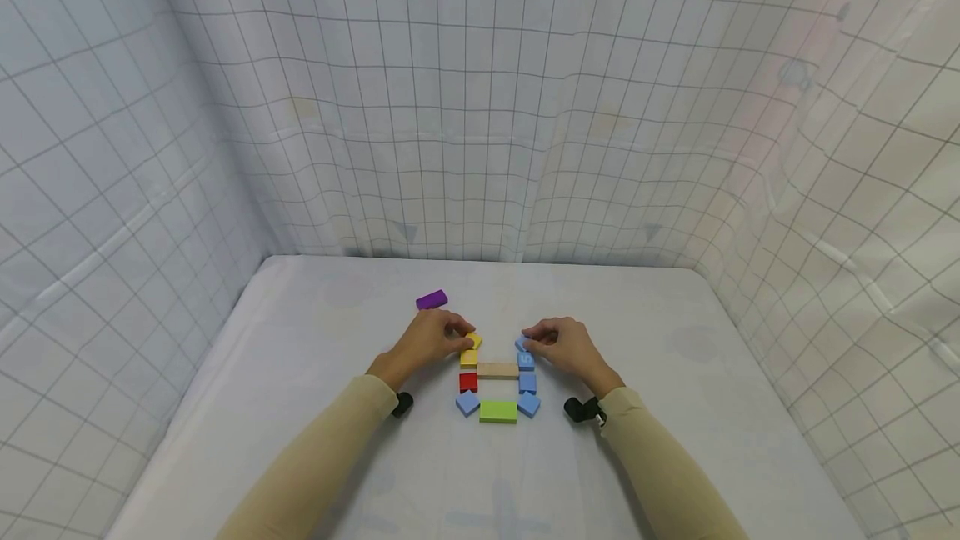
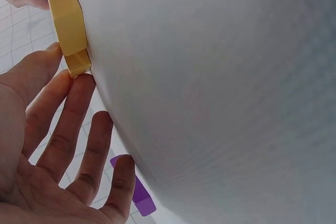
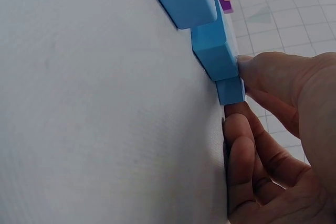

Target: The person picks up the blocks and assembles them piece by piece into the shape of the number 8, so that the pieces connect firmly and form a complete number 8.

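Observation:
My left hand (image 1: 431, 337) pinches a yellow block (image 1: 473, 341) between thumb and fingers at the far end of the left column. Below it lie a second yellow block (image 1: 468, 360) and a red block (image 1: 468, 382). Across from it, my right hand (image 1: 564, 346) pinches a turned blue block (image 1: 521, 343), partly hidden by the fingertips in the head view. Nearer to me are a blue block with a white mark (image 1: 526, 361) and a plain blue block (image 1: 527, 383). A bare wooden block (image 1: 497, 371) lies crosswise between the columns.
A green block (image 1: 498, 412) lies nearest to me, with tilted blue blocks to its left (image 1: 468, 403) and right (image 1: 528, 404). Beyond the left hand lies a purple block (image 1: 432, 299). The white table (image 1: 622, 298) is enclosed by gridded curtains (image 1: 480, 107).

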`<state>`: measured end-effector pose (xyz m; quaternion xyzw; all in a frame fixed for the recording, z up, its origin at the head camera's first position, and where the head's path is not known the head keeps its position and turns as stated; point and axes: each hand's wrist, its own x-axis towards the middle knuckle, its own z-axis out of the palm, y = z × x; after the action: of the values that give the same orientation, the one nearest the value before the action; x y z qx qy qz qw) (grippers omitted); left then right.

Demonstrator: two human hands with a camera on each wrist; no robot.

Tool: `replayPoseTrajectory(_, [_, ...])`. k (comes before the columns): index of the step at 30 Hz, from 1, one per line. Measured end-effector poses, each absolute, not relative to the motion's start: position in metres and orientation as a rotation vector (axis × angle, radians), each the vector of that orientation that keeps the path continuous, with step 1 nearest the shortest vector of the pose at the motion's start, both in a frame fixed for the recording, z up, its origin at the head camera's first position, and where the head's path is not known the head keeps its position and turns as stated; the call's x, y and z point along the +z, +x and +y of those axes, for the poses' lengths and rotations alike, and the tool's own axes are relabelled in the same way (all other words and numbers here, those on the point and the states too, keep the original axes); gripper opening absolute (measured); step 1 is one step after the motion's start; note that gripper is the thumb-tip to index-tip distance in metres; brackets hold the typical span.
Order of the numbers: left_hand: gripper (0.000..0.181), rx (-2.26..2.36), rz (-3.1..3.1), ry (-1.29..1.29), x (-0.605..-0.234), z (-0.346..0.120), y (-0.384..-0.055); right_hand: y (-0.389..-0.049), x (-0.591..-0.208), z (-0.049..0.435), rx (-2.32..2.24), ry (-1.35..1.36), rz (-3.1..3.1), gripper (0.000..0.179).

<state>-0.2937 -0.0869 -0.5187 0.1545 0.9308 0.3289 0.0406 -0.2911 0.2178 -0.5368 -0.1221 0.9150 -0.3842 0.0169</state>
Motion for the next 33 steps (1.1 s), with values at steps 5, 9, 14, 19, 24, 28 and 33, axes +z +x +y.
replayPoseTrajectory(5, [0.025,1.01,2.85,0.47,-0.5184,-0.0867,-0.2933,-0.2905,-0.5359,0.218,-1.197,-0.378,2.835,0.017])
replayPoseTrajectory(9, [0.025,1.02,2.849,0.471,-0.5182,-0.0863,-0.293,-0.2906,-0.5361,0.2181,-1.188,-0.385,2.838,0.017])
replayPoseTrajectory(14, [0.025,1.017,2.849,0.474,-0.5184,-0.0874,-0.2927,-0.2901,-0.536,0.2175,-1.179,-0.382,2.843,0.017])
replayPoseTrajectory(19, [0.024,1.024,2.846,0.475,-0.518,-0.0876,-0.2913,-0.29,-0.5365,0.2179,-1.186,-0.385,2.842,0.017])
replayPoseTrajectory(24, [0.024,1.028,2.846,0.482,-0.5178,-0.0877,-0.2917,-0.2911,-0.5374,0.2182,-1.187,-0.395,2.842,0.017])
replayPoseTrajectory(28, [0.026,1.039,2.845,0.493,-0.5177,-0.0889,-0.2931,-0.2908,-0.5377,0.2181,-1.189,-0.388,2.845,0.017])
replayPoseTrajectory(33, [0.025,1.09,2.873,0.488,-0.5168,-0.0948,-0.2966,-0.2904,-0.5384,0.218,-1.205,-0.397,2.846,0.016])
